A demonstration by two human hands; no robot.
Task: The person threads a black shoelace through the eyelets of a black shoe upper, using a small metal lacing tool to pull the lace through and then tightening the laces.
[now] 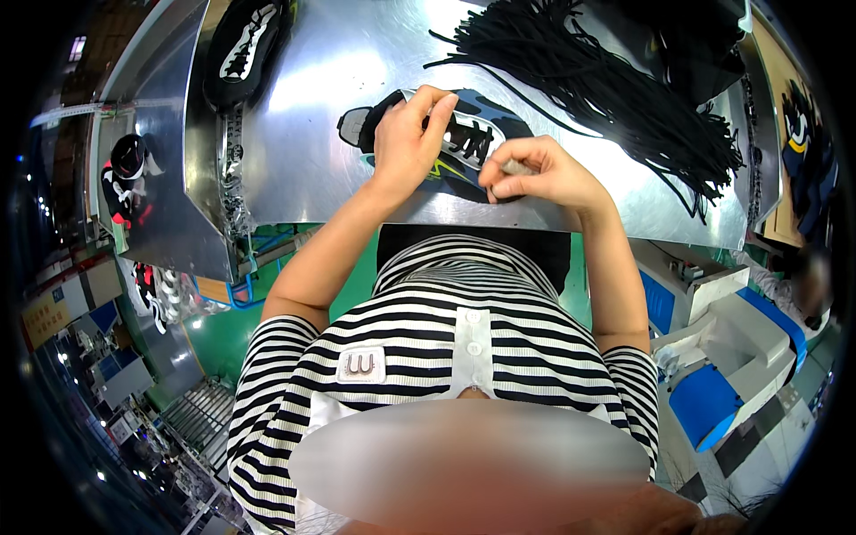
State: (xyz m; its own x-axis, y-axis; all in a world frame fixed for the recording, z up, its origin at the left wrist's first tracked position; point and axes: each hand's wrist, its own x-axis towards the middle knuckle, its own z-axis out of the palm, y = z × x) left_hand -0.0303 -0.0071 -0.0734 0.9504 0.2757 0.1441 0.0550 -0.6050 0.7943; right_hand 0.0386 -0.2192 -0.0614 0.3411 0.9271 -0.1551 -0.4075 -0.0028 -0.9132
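A dark sneaker upper (468, 138) with blue-grey patterned panels, a white lacing strip and black lace lies sideways on the metal table (312, 169). Over its collar end, my left hand (412, 143) bends with thumb and forefinger pinched together. What sits in that pinch is too small to make out. At the toe end, my right hand (544, 174) curls its fingers toward the thumb, close to the lacing. Its fingertips hide whatever they grip. Black lace crosses the white strip between both hands.
A thick bundle of black shoelaces (597, 89) spreads across the table's right side. Another black shoe with a white lacing strip (245, 53) lies at the far left. More shoes (129, 178) rest beyond the left edge. A blue and white machine (713, 374) stands at the lower right.
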